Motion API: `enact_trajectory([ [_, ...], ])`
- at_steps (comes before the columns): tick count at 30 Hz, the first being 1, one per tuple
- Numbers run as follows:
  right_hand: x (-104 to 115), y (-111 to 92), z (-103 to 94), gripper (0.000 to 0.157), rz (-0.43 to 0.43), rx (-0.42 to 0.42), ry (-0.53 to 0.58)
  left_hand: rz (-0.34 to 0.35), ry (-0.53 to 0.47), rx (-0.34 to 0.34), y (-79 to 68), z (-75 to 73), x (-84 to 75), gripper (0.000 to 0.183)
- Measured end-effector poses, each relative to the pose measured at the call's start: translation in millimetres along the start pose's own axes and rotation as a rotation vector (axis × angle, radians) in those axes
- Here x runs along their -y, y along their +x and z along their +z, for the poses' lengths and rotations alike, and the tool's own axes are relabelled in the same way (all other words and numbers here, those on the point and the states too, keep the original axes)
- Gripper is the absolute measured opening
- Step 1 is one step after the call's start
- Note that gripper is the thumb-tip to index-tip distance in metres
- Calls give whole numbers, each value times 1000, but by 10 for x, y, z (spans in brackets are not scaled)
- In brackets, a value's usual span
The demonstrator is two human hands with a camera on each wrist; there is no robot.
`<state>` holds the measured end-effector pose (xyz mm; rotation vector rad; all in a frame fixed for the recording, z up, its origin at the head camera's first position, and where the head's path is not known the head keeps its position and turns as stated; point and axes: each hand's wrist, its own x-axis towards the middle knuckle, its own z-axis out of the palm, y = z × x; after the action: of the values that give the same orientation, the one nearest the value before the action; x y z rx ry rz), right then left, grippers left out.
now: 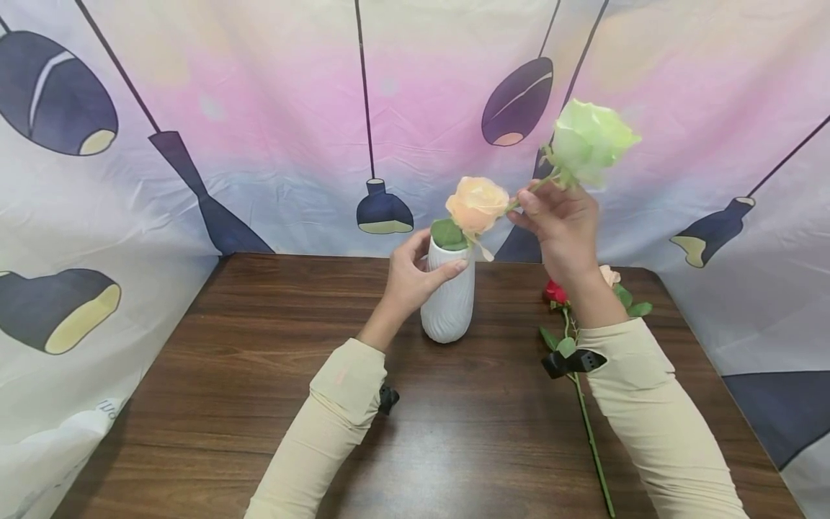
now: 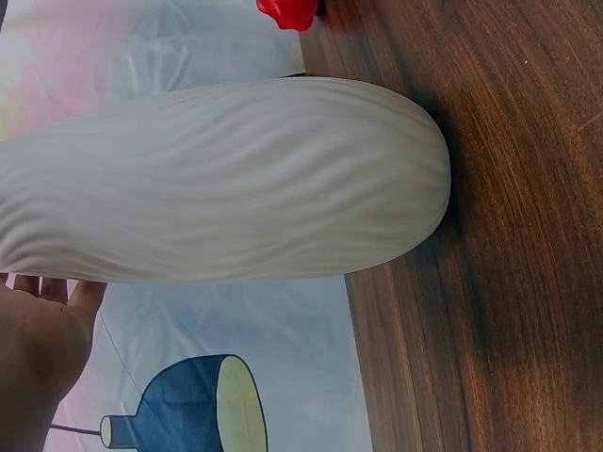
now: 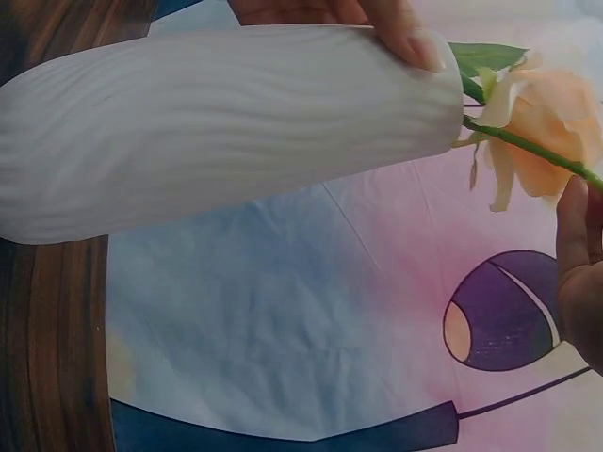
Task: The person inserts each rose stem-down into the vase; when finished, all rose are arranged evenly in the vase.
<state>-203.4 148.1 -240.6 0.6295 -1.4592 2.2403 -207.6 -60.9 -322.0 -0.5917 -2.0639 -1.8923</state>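
A white vase with wavy ridges stands upright on the table. My left hand grips it near the rim, thumb across the front. A peach rose leans out of its mouth, with a green leaf at the rim. Above and right of the vase, my right hand pinches the stem of a pale green rose just below the bloom. That stem slants into the vase mouth in the right wrist view, passing in front of the peach petals. Its lower end is hidden inside the vase.
On the right of the dark wooden table lie a red rose and a second peach rose, partly covered by my right forearm. One long green stem points towards me. A lamp-printed cloth hangs behind the table.
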Motion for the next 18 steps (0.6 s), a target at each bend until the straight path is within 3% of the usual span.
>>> enact_trajectory([
  [6, -48, -20, 32, 21, 21, 3, -22, -1, -1, -3, -1, -7, 5, 56],
  [13, -142, -75, 73, 40, 82, 46, -89, -1, 8, -4, 2, -8, 14, 56],
  [18, -247, -110, 98, 42, 96, 99, -128, -3, 8, -2, 5, -3, 5, 57],
])
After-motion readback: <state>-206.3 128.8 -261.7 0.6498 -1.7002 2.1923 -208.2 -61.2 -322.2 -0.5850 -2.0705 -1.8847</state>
